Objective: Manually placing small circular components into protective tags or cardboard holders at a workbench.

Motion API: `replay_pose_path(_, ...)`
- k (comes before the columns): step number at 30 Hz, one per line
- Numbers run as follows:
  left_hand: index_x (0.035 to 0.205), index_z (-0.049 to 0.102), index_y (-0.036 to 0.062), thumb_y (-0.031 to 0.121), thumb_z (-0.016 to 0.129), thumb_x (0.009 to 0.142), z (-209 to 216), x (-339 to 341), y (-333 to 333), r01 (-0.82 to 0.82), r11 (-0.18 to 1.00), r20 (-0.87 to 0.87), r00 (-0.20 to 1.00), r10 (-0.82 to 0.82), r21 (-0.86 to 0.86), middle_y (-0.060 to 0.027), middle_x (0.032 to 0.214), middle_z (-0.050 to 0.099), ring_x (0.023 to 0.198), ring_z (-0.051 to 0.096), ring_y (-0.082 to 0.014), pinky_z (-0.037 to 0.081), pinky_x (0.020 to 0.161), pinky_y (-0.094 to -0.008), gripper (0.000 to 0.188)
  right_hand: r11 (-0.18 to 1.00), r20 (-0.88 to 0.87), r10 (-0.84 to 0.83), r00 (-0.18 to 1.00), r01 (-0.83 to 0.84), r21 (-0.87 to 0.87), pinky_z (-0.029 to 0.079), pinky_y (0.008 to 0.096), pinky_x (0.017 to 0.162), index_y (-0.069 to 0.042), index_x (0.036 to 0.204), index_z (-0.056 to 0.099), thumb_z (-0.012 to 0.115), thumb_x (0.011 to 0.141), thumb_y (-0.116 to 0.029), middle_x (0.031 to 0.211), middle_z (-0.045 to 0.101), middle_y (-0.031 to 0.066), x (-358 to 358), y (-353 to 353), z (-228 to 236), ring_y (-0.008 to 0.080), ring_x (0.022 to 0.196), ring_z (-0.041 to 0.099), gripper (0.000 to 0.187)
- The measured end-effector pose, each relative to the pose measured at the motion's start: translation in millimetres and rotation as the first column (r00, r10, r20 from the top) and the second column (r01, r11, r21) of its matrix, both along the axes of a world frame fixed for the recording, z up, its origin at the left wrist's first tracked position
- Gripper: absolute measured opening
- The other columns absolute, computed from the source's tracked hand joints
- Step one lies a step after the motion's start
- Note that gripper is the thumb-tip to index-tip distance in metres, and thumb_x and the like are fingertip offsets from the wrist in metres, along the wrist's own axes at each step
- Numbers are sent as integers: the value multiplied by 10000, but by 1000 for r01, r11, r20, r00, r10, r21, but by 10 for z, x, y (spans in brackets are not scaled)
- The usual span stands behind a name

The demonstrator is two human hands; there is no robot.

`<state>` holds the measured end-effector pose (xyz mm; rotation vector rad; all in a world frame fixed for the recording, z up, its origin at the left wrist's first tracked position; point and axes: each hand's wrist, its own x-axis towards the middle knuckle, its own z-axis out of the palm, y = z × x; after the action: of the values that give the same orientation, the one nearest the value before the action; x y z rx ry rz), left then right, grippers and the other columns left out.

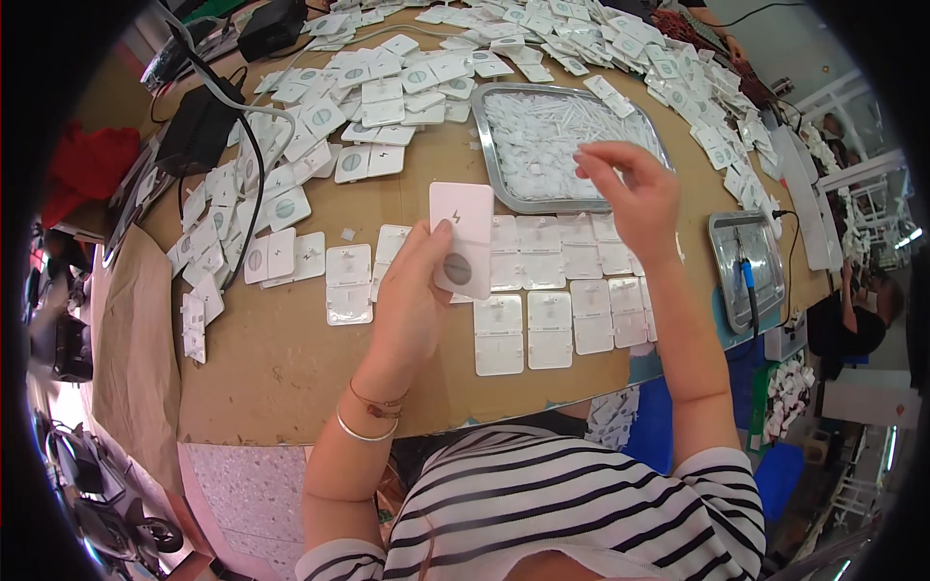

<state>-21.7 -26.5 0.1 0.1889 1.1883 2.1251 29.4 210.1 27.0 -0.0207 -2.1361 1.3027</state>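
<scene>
My left hand (412, 281) grips a white two-panel charger pad (462, 228), held upright above the table. A lightning mark shows on its upper panel and a grey disc on the lower one, with my thumb across its left edge. My right hand (635, 194) is raised over the near right part of a metal tray (499, 201). Its fingers are curled together at the tips; whatever they hold, if anything, is too small to make out. Small clear-white pieces (552, 126) fill the tray. Below it, several white panels (499, 334) lie in rows, inner side up.
Piles of similar white pads (383, 97) cover the left and far side of the cardboard-topped table (281, 387). Black power bricks (199, 131) and cables lie at left. A smaller metal tray (765, 261) with a blue-handled tool (748, 276) is at right. Another person (857, 310) is beyond.
</scene>
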Motion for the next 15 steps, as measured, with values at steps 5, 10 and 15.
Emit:
replay_pose_path(5, 863, 470, 111, 354, 487, 929, 37, 45, 7, 101, 986, 75, 991, -111, 130, 7, 813, 488, 691, 417, -59, 383, 624, -239, 253, 764, -367, 236, 900, 62, 642, 511, 316, 648, 11, 925, 620, 692, 699, 87, 884, 644, 113, 436, -330, 311, 212, 751, 619, 250)
replay_pose_path(10, 847, 449, 103, 382, 471, 934, -51, 61, -12, 222, 937, -34, 975, -222, 268, -37, 884, 494, 649, 388, -90, 358, 573, -242, 293, 647, -340, 293, 894, 76, 758, 519, 350, 627, -15, 933, 602, 705, 679, 76, 941, 626, 130, 582, -350, 382, 261, 749, 621, 289)
replay_pose_path(15, 839, 456, 114, 410, 448, 940, -7, 79, -5, 271, 915, 16, 957, -289, 300, -43, 900, 502, 620, 376, -96, 354, 575, -242, 312, 697, -396, 265, 879, 110, 709, 493, 301, 608, -33, 919, 649, 680, 655, 41, 898, 638, 102, 572, -406, 354, 218, 726, 621, 276)
